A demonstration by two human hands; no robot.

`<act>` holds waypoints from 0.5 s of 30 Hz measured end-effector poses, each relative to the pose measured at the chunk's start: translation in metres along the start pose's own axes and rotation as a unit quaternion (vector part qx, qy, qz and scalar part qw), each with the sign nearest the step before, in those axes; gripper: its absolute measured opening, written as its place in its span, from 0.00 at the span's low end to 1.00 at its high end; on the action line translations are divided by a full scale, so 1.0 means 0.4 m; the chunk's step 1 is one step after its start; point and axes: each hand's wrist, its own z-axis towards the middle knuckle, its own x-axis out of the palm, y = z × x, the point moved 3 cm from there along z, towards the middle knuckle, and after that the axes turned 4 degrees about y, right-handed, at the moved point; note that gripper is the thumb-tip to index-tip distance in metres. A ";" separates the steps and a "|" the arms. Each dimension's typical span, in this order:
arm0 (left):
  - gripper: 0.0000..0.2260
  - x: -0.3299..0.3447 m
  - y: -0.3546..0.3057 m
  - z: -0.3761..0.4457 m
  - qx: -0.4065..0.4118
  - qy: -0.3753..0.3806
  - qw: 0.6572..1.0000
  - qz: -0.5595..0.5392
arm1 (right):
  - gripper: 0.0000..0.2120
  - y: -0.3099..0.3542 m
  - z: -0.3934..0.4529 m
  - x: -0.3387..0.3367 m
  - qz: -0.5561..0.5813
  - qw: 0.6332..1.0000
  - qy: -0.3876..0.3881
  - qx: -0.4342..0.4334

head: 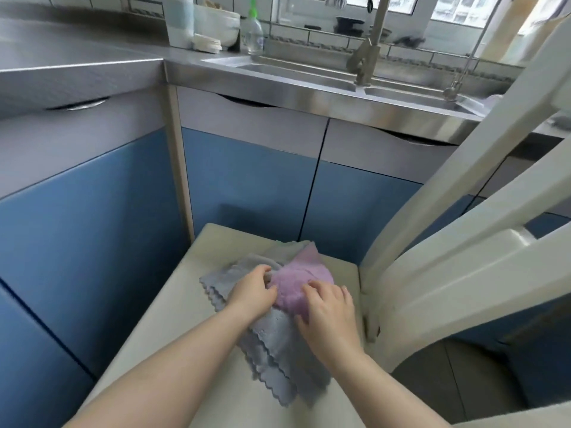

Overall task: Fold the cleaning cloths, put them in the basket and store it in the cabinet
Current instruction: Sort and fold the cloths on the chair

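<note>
A pile of grey cleaning cloths (272,350) with scalloped edges lies on the cream chair seat (173,329). A crumpled purple cloth (296,282) sits on top of the pile. My left hand (251,293) pinches the purple cloth's left edge where it meets the grey cloths. On the cloth's near right side my right hand (329,316) grips it with bent fingers. No basket is in view.
The chair's cream backrest (448,242) rises at the right. Blue cabinet doors (247,186) stand shut behind the chair, under a steel counter with a sink (309,75). A soap bottle (252,32) and stacked dishes stand at the back of the counter.
</note>
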 end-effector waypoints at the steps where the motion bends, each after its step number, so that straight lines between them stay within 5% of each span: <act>1: 0.21 0.000 0.000 0.012 -0.007 -0.001 1.000 -0.011 | 0.25 0.004 0.014 0.005 -0.005 1.000 -0.016 -0.021; 6: 0.19 -0.010 -0.026 0.014 0.033 0.045 0.996 -0.075 | 0.25 0.024 0.039 0.012 -0.012 0.996 -0.052 -0.069; 10: 0.18 -0.030 -0.085 -0.022 0.081 0.095 0.983 -0.132 | 0.13 0.021 0.042 -0.010 0.088 0.995 -0.055 0.008; 15: 0.21 -0.093 -0.170 -0.050 0.184 0.090 0.979 0.002 | 0.06 -0.010 0.055 -0.136 0.236 0.968 -0.084 0.033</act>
